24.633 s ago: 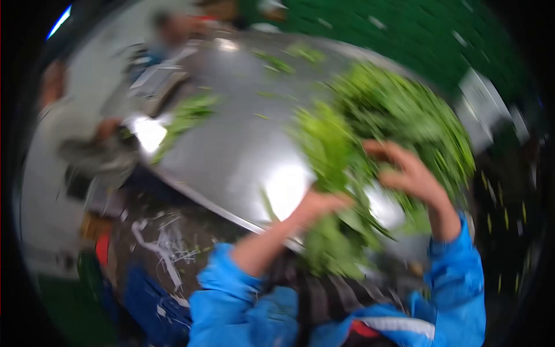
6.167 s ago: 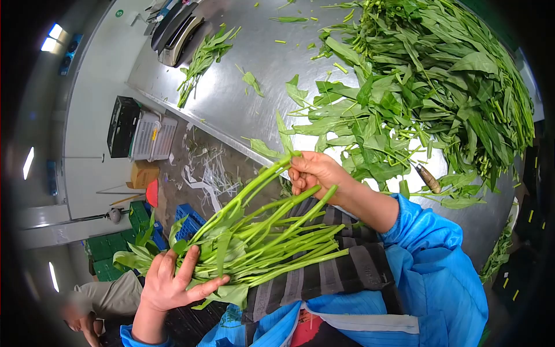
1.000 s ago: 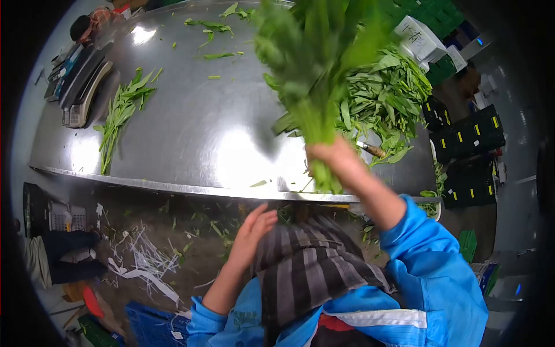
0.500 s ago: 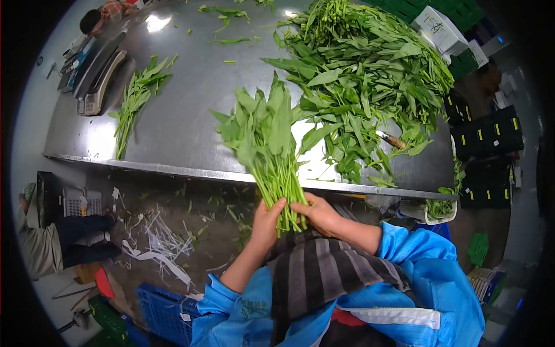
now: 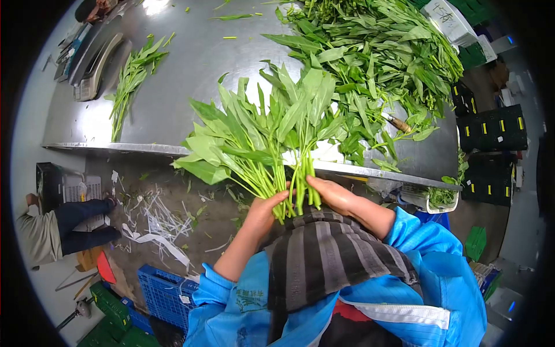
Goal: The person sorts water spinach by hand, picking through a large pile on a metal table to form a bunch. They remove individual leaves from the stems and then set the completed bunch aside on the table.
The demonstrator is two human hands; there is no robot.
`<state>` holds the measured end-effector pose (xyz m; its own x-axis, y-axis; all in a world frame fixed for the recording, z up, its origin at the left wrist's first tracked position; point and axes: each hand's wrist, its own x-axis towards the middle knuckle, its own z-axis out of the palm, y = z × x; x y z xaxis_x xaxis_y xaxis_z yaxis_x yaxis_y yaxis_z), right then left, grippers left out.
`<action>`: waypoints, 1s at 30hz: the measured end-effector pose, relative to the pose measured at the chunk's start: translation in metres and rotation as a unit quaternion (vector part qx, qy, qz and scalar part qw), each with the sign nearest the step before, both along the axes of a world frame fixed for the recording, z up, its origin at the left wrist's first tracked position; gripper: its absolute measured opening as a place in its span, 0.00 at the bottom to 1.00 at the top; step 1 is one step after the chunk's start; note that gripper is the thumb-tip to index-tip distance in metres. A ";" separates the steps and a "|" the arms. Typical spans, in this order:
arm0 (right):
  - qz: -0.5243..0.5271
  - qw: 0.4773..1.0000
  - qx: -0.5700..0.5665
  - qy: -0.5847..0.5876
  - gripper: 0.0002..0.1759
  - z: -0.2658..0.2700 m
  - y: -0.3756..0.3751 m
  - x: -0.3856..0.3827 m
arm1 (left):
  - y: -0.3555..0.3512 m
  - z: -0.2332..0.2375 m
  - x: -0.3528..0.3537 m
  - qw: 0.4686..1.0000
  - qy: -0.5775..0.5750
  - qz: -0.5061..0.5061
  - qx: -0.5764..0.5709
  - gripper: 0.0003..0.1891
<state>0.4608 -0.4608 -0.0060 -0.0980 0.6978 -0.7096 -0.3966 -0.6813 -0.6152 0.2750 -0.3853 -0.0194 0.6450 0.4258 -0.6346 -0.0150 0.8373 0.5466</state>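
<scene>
Just past the table's front edge, a bunch of water spinach (image 5: 254,136) is held by its stems, leaves pointing away from me. My left hand (image 5: 266,211) is closed around the stems of the left part. The stems of the right part are in my right hand (image 5: 335,196), also closed. The two parts fan apart, with leaves overlapping at the top. A large heap of water spinach (image 5: 381,52) covers the table's right side. By its near edge lies a knife with a wooden handle (image 5: 399,123), its blade partly under leaves.
On the metal table (image 5: 173,87), a small water spinach bundle (image 5: 130,87) lies left near a scale (image 5: 95,69). Below are white strips (image 5: 159,231) on the floor and a blue crate (image 5: 165,295). Dark crates (image 5: 491,130) stand right; another person's legs (image 5: 87,225) show left.
The single tight bunch has spread into two parts, one in each hand. My right hand has moved slightly up and right with its stems. The view has shifted a little.
</scene>
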 end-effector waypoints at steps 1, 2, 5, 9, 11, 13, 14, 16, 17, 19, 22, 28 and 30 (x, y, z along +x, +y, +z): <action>0.056 0.998 0.027 -0.024 0.30 0.001 0.003 -0.001 | -0.005 -0.010 0.003 0.999 -0.010 0.037 0.025 0.16; 0.112 0.991 0.053 -0.047 0.31 0.004 0.004 -0.001 | -0.007 -0.010 0.002 0.998 -0.026 0.061 0.011 0.15; 0.312 0.852 0.044 -0.419 0.29 0.026 0.013 0.014 | -0.009 -0.008 -0.001 0.990 -0.071 0.114 -0.036 0.15; 0.185 0.774 0.208 -0.569 0.14 0.043 0.019 0.009 | -0.014 -0.006 -0.003 0.983 -0.103 0.114 -0.104 0.19; 0.267 0.724 0.205 -0.601 0.14 0.032 0.028 -0.001 | -0.014 -0.009 -0.002 0.988 -0.095 0.089 -0.078 0.19; 0.324 0.726 0.191 -0.576 0.13 0.022 0.036 -0.002 | -0.016 -0.011 -0.001 0.996 -0.052 0.064 -0.026 0.19; 0.330 0.747 0.179 -0.549 0.13 0.022 0.040 -0.001 | -0.015 -0.012 -0.001 0.996 -0.057 0.071 -0.022 0.19; 0.379 0.734 0.258 -0.501 0.11 0.069 0.036 0.000 | -0.017 -0.015 -0.003 0.994 -0.067 0.090 -0.017 0.19; 0.410 0.735 0.310 -0.442 0.08 0.082 0.031 0.005 | -0.020 -0.020 -0.004 0.991 -0.078 0.107 -0.023 0.18; 0.429 0.770 0.327 -0.342 0.09 0.105 0.026 0.020 | -0.024 -0.030 -0.011 0.984 -0.096 0.127 -0.078 0.18; 0.345 0.871 0.253 -0.240 0.10 0.144 0.020 0.067 | -0.019 -0.020 -0.007 0.985 -0.095 0.108 -0.095 0.21; -0.085 0.961 0.063 -0.254 0.31 0.080 -0.022 0.130 | -0.018 -0.011 -0.009 0.983 -0.050 0.158 -0.074 0.20; 0.168 0.971 -0.031 -0.170 0.34 0.048 -0.017 0.085 | -0.021 -0.021 -0.009 0.987 -0.023 0.158 -0.024 0.18</action>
